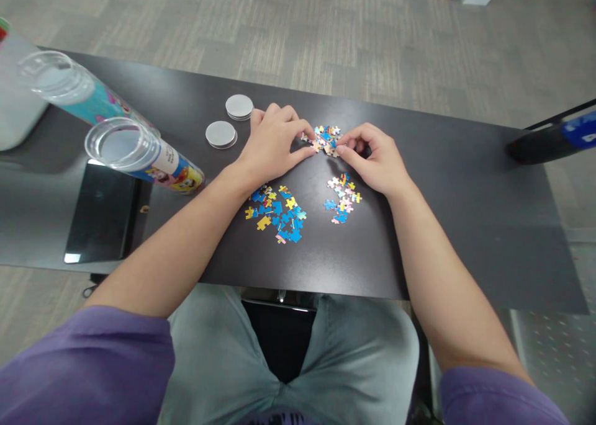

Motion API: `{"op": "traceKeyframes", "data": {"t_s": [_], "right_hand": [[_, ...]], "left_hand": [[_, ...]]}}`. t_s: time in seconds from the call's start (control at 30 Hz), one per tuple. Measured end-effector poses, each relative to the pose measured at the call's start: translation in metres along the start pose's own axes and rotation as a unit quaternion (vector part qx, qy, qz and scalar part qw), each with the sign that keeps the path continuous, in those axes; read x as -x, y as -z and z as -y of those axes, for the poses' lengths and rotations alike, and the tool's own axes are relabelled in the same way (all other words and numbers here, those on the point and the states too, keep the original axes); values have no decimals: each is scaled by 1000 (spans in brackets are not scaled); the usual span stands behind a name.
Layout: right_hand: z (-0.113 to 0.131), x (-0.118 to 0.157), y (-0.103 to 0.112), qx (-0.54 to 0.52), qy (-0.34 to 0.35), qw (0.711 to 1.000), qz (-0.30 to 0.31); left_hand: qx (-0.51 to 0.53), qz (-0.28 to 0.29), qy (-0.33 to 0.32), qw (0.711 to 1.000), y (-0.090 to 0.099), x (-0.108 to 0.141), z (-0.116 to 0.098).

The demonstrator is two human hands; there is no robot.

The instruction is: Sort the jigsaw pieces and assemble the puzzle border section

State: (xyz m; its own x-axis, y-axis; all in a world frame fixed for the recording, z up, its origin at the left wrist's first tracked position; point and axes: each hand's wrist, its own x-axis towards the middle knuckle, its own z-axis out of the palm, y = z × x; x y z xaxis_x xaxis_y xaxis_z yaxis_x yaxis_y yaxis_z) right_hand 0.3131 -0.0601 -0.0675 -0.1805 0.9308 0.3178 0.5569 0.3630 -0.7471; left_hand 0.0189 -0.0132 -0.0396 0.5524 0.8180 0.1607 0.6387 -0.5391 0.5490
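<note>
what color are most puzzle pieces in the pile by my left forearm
Mostly blue, some yellow; the head view shows those puzzle pieces best.

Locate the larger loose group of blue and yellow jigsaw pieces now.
In the head view, the larger group lies left of centre on the black tabletop, beside the bare left forearm and left of the smaller pink and blue jigsaw group.

Left hand (277,138), right hand (380,159) at far puzzle pile (328,136); 2 nearer piles (278,218); 2 tubes (162,161) at left.
</note>
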Motion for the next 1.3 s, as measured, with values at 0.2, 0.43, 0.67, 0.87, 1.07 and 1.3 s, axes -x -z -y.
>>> {"op": "traceKeyframes", "data": {"t_s": [0.2,0.43,0.67,0.87,1.07,1.3], "right_hand": [[-6,-1,-1,-4,8,1000,-1],[-9,-1,1,1,1,1000,4],[-6,7,-10,149,-5,988,-25],[1,13,-1,188,-22,982,10],[0,14,25,155,-24,986,52],[5,8,17,166,-15,985,41]], "left_hand": [[19,-17,-15,1000,-3,0,3],[28,36,-58,997,4,2,-1],[-40,-16,-12,999,4,0,7],[-56,32,-43,997,-2,6,7],[-55,31,-50,997,-1,7,10],[-41,9,-56,998,-1,6,8]]}}
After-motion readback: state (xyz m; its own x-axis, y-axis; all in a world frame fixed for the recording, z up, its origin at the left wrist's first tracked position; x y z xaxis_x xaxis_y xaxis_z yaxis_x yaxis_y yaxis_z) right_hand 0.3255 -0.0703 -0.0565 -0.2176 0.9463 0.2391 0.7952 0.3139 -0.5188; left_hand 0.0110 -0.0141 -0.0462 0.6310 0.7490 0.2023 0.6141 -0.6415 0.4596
